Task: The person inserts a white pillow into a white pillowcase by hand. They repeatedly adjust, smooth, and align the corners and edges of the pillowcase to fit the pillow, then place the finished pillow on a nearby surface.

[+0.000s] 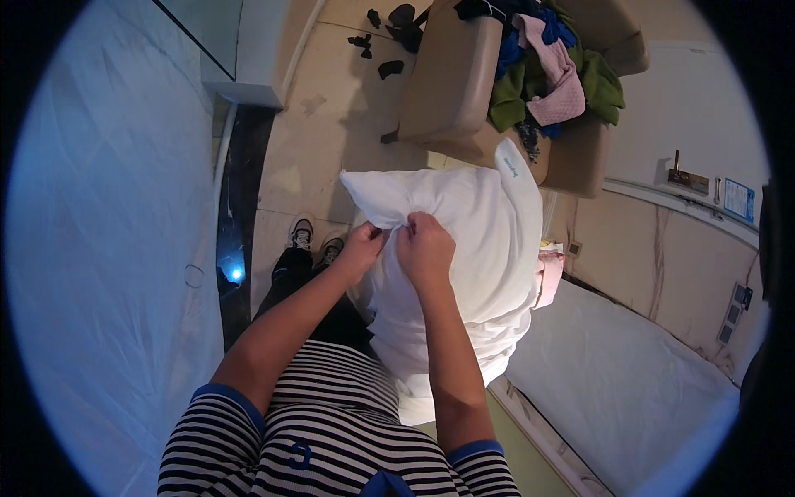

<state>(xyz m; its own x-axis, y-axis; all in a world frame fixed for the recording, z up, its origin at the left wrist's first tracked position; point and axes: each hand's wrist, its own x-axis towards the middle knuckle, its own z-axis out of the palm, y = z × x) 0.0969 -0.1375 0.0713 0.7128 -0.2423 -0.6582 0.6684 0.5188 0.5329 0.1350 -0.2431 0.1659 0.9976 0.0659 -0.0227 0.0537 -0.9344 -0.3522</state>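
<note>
A plump white pillow [484, 248] in a white pillowcase lies in front of me, on top of a stack of white bedding [490, 338]. My left hand [363, 248] pinches the near edge of the pillowcase cloth. Right beside it, my right hand [425, 245] grips the same edge, with the fabric gathered into creases between the two. One pillow corner pokes out beyond my hands at the upper left. The far right corner stands up and bears small printed writing. What the stack rests on is mostly hidden.
Beyond the pillow stands a beige armchair [456, 81] heaped with clothes, including a green garment [596, 81] and a pink one [559, 93]. Dark footwear [404, 28] lies on the tiled floor. A white-covered surface [627, 360] is at right; pale sheeting [112, 248] spreads at left. A door handle [677, 164] shows far right.
</note>
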